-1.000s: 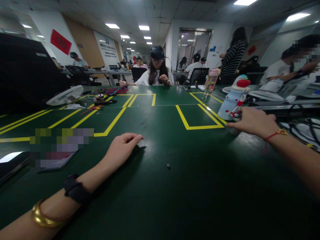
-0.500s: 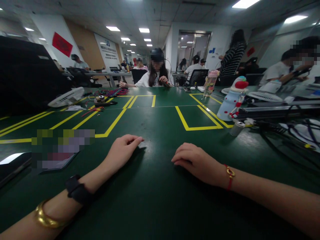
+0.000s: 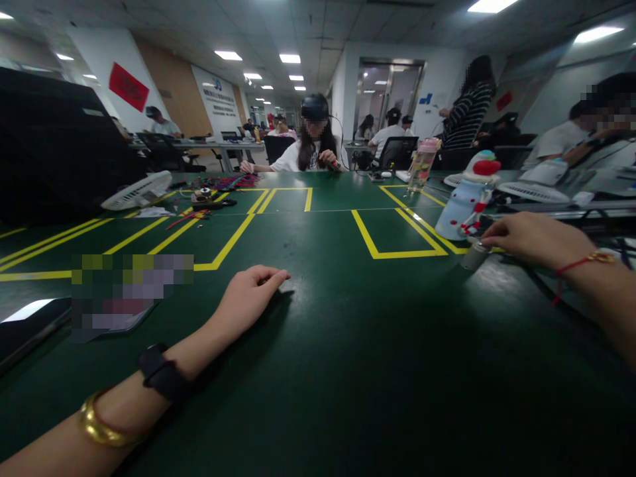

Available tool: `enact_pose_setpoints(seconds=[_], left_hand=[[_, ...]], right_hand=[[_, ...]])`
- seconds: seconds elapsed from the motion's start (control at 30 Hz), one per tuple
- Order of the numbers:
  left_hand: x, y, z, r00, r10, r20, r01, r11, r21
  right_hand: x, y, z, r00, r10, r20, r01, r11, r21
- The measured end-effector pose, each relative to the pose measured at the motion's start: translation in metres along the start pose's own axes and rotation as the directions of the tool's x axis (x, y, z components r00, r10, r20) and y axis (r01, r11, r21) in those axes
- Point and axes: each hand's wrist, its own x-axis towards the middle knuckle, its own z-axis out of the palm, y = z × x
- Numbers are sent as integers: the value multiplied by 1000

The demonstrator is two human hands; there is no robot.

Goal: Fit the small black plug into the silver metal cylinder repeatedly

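Observation:
At the right, my right hand (image 3: 541,242), with a red cord bracelet at its wrist, has its thumb and fingertips closed on the top of a small silver metal cylinder (image 3: 476,256). The cylinder tilts a little and is at the table surface; whether it is lifted I cannot tell. A light blue bottle (image 3: 456,211) with a red-and-white figure on it stands just behind. My left hand (image 3: 251,291) rests on the green table (image 3: 338,371), its fingers curled together and nothing seen in them. A black band and a gold bangle are on that forearm.
Yellow tape (image 3: 407,254) marks areas on the table. Wires and small parts (image 3: 203,197) and a white fan (image 3: 136,192) lie at the left. A phone-like dark slab (image 3: 37,334) is near the left edge. A pink-lidded bottle (image 3: 424,165) stands farther back. A person (image 3: 314,149) sits opposite.
My right hand has moved right and forward from mid-table to the silver cylinder and closed on its top; the cylinder now tilts more. My left hand stays in place.

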Motion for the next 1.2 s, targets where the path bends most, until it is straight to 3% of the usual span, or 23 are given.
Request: enact_pose_setpoints(seconds=[0.23,0.53,0.8,1.07,1.2], left_hand=[[0,0,-1,1000,24,-3,-24,1000,3],[-2,3,-2,1000,14,8,-14,1000,2],[-2,3,-1,1000,15,-9,-15,1000,-2],[-2,4,-1,1000,-16,20,16,1000,-6],[-2,5,-1,1000,-10,2,10,1000,0]], right_hand=[[5,6,4,999,-15,-42,16,999,32],[1,-2,0,999,-20,47,16,997,75],[0,-3,1,1000,29,9,-29,997,75],[-2,-6,0,998,-34,48,27,990,139],[-4,-15,0,997,-71,31,68,993,92]])
